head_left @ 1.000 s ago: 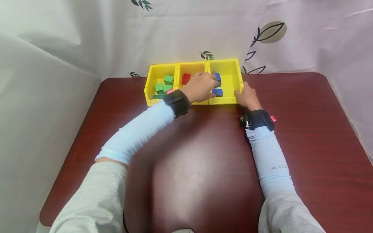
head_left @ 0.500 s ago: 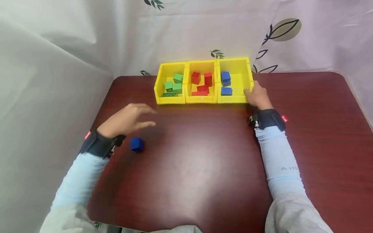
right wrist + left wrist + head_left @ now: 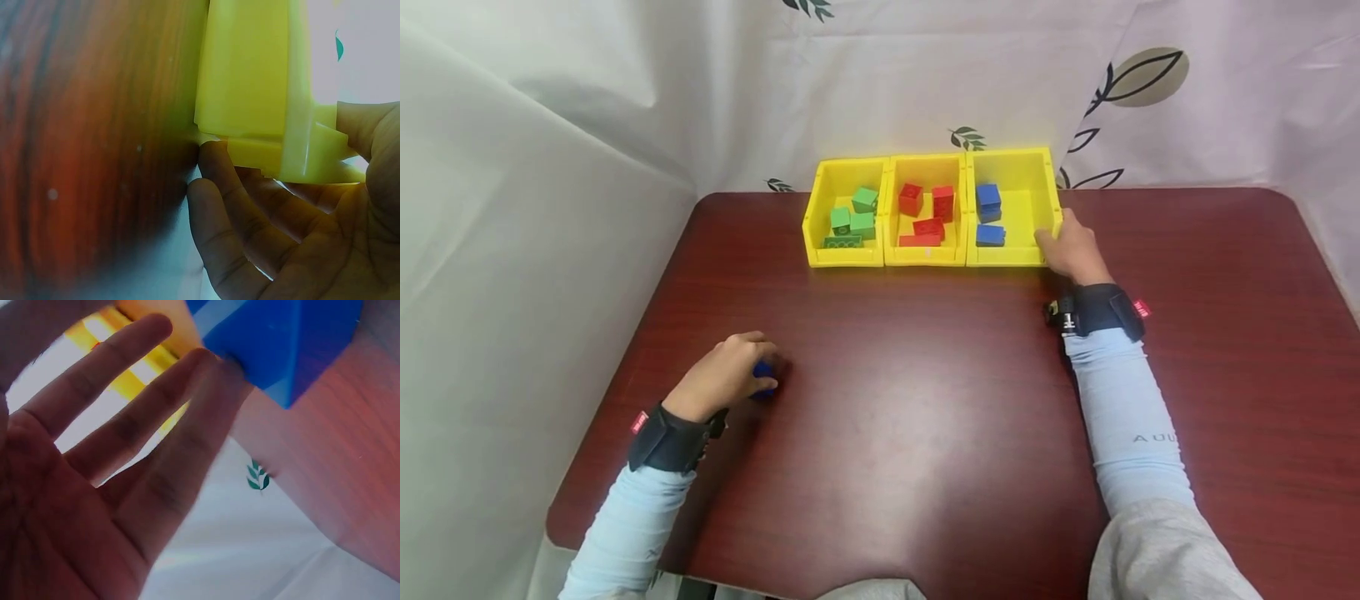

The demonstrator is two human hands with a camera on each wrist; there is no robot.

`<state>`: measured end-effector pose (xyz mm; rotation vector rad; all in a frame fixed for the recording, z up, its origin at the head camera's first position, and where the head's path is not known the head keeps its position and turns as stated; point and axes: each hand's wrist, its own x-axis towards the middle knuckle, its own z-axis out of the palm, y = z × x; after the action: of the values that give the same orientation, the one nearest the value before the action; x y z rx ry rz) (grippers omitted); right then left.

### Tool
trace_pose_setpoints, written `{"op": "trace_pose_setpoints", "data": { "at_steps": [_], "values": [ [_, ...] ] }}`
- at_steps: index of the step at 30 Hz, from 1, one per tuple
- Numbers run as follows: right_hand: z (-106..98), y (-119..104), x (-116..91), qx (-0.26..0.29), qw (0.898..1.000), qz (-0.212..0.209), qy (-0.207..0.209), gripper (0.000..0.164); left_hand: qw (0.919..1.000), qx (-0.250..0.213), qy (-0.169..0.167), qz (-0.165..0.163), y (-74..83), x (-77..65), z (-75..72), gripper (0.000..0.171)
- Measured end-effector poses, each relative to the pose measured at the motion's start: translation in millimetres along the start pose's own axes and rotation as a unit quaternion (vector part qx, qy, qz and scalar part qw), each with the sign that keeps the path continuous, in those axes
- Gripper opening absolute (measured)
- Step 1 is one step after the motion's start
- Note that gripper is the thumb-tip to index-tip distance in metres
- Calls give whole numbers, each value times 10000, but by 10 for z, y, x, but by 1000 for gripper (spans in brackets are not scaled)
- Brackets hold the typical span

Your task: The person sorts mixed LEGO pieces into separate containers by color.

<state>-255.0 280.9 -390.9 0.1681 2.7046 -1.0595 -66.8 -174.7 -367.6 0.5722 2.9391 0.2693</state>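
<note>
At the left of the table, my left hand point(image 3: 726, 375) pinches a blue building block point(image 3: 764, 379) between thumb and fingers, partly covering it. In the left wrist view a fingertip presses against the block's point(image 3: 281, 347) smooth side, while other fingers are spread apart. My right hand point(image 3: 1073, 250) grips the right wall of the rightmost yellow bin point(image 3: 1028, 221), thumb over the rim and fingers outside. The right wrist view has those fingers point(image 3: 231, 206) curled along the bin's outer wall point(image 3: 244, 69). Several blue bricks point(image 3: 989, 200) lie in that bin.
Two more yellow bins stand joined to its left: the middle one point(image 3: 889, 200) has several red bricks point(image 3: 943, 202), the left one several green bricks point(image 3: 862, 225). They sit near the back edge of the dark red table point(image 3: 880, 350), before a white patterned curtain point(image 3: 880, 83).
My left hand has swung from over the bins to the table's left side, then down onto the blue block there. My right hand stays on the bin; the head view has shifted slightly.
</note>
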Motion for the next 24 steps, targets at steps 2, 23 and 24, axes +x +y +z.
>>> {"op": "trace_pose_setpoints", "data": {
  "at_steps": [2,23,24],
  "values": [
    [11,7,5,5,10000,-13,-9,57,9998,-12,-114,-142,5,-12,-15,47],
    [-13,7,12,25,10000,60,-2,58,9985,-80,-289,-465,11,124,-73,35],
    [-13,9,13,12,10000,68,-4,58,9988,-78,-231,-426,28,151,-109,36]
  ]
}}
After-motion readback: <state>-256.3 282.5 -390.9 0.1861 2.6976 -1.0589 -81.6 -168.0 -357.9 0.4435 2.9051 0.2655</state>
